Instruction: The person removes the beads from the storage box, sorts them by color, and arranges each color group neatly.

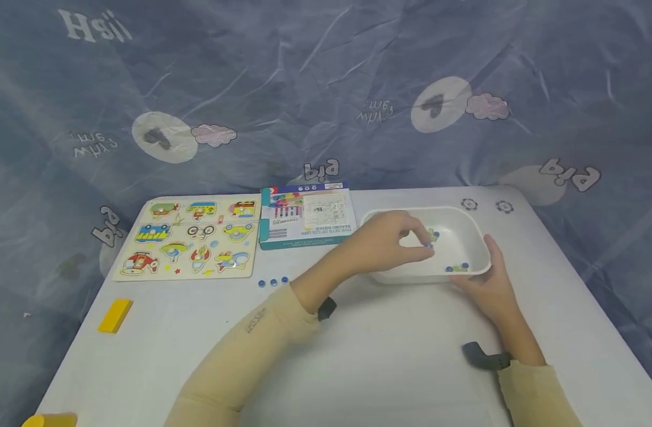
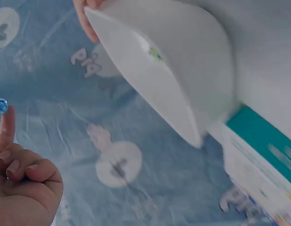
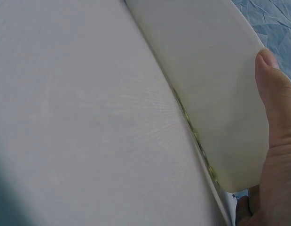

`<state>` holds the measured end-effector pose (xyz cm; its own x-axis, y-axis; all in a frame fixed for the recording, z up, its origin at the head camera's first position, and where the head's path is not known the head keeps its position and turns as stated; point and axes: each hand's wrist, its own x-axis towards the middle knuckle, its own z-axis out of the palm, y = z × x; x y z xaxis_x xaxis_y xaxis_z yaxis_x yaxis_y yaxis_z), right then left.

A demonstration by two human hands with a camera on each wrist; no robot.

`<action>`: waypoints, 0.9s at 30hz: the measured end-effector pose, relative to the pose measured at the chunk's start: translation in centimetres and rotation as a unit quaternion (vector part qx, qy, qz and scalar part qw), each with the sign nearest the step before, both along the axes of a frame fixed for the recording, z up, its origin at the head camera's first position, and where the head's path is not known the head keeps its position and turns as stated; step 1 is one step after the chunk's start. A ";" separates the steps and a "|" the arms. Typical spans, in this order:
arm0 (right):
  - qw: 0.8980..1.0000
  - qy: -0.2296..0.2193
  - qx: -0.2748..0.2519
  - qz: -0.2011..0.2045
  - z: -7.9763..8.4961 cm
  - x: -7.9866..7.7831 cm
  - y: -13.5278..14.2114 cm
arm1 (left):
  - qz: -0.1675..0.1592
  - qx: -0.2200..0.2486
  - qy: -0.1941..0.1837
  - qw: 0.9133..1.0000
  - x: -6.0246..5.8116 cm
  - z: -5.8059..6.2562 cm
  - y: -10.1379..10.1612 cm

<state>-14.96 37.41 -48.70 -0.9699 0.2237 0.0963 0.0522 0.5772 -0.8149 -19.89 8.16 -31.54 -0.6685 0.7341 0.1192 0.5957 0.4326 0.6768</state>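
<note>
My left hand (image 1: 387, 243) is over the white tray (image 1: 411, 277), pinching a small blue bead (image 2: 2, 106) between thumb and forefinger; its other fingers curl toward the palm in the left wrist view. With my right hand (image 1: 491, 290) I grip the tray's right end. The right thumb (image 3: 274, 101) lies along the outer wall at the rim. Inside the tray, blue and green beads (image 1: 456, 268) sit at the near right, and a small cluster of similar beads (image 1: 433, 235) lies just beyond the left fingertips.
Three blue beads (image 1: 273, 282) lie in a row left of the tray. Behind them stand a boxed bead set (image 1: 304, 234) and a wooden vehicle puzzle board (image 1: 184, 270). A yellow block (image 1: 115, 315) is at left, another yellow piece (image 1: 50, 420) at the near left corner. Patterned cloth (image 1: 304, 89) hangs behind the table.
</note>
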 end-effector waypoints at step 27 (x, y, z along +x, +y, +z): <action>1.000 0.015 0.008 -0.008 -0.3 0.1 -0.1 | 0.170 -0.144 -0.153 0.963 -3.2 -11.1 -17.6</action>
<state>-14.87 37.33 -49.02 -0.9631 0.2368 0.1283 0.0375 0.5897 -0.8068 -23.14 -9.47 -42.65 -0.8474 0.4400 -0.2971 0.1781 0.7628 0.6216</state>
